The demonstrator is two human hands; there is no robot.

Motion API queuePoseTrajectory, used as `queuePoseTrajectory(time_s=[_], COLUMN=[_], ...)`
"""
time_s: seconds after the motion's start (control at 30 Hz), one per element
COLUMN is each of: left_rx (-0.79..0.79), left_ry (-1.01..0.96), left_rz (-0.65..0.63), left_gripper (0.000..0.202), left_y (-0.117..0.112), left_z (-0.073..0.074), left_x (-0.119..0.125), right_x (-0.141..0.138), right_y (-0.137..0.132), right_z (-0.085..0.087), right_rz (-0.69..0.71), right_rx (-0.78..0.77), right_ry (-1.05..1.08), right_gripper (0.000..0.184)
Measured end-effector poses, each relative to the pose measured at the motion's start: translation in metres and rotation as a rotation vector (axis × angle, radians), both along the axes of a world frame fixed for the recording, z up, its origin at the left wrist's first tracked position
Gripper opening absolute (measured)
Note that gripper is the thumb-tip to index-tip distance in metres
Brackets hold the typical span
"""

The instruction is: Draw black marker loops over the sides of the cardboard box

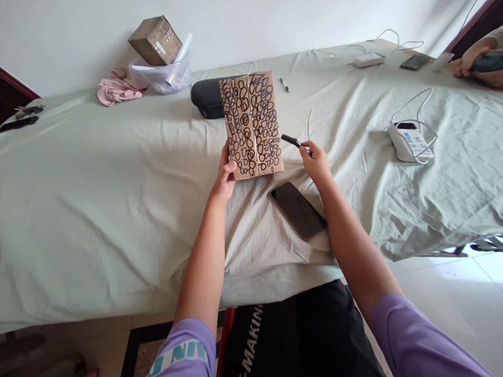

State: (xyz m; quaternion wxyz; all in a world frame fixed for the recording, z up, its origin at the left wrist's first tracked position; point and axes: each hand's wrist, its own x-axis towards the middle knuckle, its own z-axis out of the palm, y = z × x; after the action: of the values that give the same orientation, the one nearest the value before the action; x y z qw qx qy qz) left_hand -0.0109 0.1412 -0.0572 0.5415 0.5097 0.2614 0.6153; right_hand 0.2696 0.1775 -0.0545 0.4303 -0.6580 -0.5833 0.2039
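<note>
A brown cardboard box (252, 123) covered in black scribbled loops stands tilted up on the cloth-covered table (88, 179). My left hand (225, 176) grips its lower left edge, thumb on the front face. My right hand (316, 162) is just right of the box, fingers pinched on a black marker (293, 140) whose tip points toward the box. A dark phone (298, 210) lies flat on the cloth below and between my hands.
Behind the box lies a black case (206, 99). A second cardboard box (155, 40) sits on a plastic bag beside pink cloth (116, 89) at the back left. A white charger with cables (408, 141) lies right. Another person's hand (473, 62) holds a device at the far right.
</note>
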Motion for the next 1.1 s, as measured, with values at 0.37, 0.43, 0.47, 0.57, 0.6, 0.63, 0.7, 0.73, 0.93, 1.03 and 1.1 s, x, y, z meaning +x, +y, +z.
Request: queuePoseTrajectory(time_s=[0.37,0.43,0.47,0.57,0.6,0.63,0.7,0.73,0.93,1.03,1.1], left_rx=[0.002,-0.012,-0.015,-0.009,-0.006,-0.007,-0.011,-0.011,0.011,0.007,0.010], left_ry=[0.005,-0.003,-0.008,-0.012,-0.010,-0.008,-0.005,-0.004,0.009,0.013,0.019], left_rz=[-0.002,-0.003,-0.002,0.007,0.009,0.009,0.006,0.005,0.001,-0.004,-0.001], left_gripper=[0.092,0.092,0.092,0.091,0.090,0.090,0.089,0.089,0.090,0.092,0.093], left_y=[0.001,0.001,0.001,0.001,0.001,0.001,0.002,0.002,0.004,0.004,0.004], left_z=[-0.002,-0.002,-0.002,-0.002,-0.002,-0.002,-0.003,-0.004,-0.005,-0.005,-0.005], left_x=[-0.002,-0.002,-0.002,-0.002,-0.002,-0.002,-0.003,-0.003,-0.004,-0.004,-0.004], right_x=[0.001,-0.001,-0.002,-0.003,-0.004,-0.004,-0.005,-0.006,-0.006,-0.006,-0.006], right_y=[-0.005,-0.008,-0.010,-0.013,-0.014,-0.014,-0.015,-0.015,-0.011,-0.008,-0.006], right_z=[0.014,0.017,0.018,0.021,0.021,0.022,0.022,0.022,0.017,0.014,0.011], right_rz=[0.311,0.322,0.318,0.303,0.303,0.305,0.308,0.306,0.304,0.313,0.313], right_rx=[-0.096,-0.122,-0.126,-0.120,-0.112,-0.095,-0.044,-0.021,0.081,0.123,0.163], right_ry=[0.878,0.918,0.926,0.925,0.912,0.890,0.833,0.802,0.663,0.611,0.560], right_gripper=[0.050,0.053,0.055,0.060,0.060,0.060,0.059,0.058,0.057,0.057,0.055])
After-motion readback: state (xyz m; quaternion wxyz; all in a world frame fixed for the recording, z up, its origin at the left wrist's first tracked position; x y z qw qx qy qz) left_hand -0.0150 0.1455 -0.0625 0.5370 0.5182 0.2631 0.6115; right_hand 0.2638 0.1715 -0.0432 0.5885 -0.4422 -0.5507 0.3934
